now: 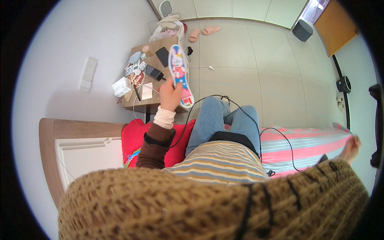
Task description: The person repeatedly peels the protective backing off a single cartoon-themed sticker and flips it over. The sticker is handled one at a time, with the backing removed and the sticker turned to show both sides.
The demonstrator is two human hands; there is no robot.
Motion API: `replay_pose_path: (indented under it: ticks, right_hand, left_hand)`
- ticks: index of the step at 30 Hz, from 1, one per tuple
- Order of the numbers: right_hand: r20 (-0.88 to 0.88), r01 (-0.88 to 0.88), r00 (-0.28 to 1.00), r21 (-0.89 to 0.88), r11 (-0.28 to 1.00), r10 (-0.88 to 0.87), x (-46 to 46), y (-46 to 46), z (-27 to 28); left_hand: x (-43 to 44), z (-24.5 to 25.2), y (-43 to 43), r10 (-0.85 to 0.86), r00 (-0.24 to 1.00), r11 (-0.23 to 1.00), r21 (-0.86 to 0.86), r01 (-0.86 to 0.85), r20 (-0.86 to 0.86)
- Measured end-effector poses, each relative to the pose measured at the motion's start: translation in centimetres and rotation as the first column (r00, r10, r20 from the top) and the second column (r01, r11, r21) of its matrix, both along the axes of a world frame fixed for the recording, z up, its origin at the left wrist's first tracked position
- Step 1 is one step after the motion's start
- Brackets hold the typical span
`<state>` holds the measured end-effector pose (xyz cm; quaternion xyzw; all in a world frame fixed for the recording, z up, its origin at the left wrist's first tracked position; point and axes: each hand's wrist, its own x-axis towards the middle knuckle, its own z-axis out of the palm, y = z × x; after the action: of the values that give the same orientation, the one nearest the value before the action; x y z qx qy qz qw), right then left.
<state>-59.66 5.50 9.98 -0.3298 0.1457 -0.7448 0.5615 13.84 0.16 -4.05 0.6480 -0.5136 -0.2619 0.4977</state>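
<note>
My left hand [171,94] holds a shoe insole [179,70] with a cartoon print by its lower part, thumb on top. The insole is held over the right side of a wooden bedside table [154,106]. Beside it on the table lie a dark smartphone [162,56] and a black device [154,72]. My right hand [351,150] is far out at the right, above the edge of the striped bed sheet [303,144]. It is partly cut off by the knitted brown hat or garment at the bottom, and its fingers are unclear.
A tissue box [122,87], a pen [137,92] and cables crowd the table. A red cushion [177,141] lies beside my left thigh. A black cable [207,97] loops over my knees. Pink slippers [211,30], a white bag [156,36] and a grey bin [303,30] stand beyond.
</note>
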Motion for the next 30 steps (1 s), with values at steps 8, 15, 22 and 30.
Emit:
replay_pose_path:
  ticks: [8,15,22,30]
  right_hand:
    - [-0.226,-0.076,0.974,-0.165,0.983,0.038,2.5,-1.3,-2.6]
    - [-0.374,0.116,0.927,0.189,0.975,-0.038,29.8,-5.3,-5.5]
    - [-0.525,-0.437,0.655,0.323,0.839,0.543,42.8,-3.0,-5.4]
    - [-0.491,-0.331,0.746,0.312,0.891,0.449,41.2,-6.0,-5.3]
  left_hand:
    - [-5.5,4.1,0.0,-0.363,0.869,0.932,-0.107,0.347,-0.336]
    - [-9.7,8.1,2.4,-0.486,0.725,0.857,-0.104,0.504,-0.489]
    - [-10.3,8.4,3.4,-0.495,0.706,0.849,-0.111,0.516,-0.507]
    - [-10.8,7.8,4.1,-0.493,0.653,0.820,-0.056,0.569,-0.575]
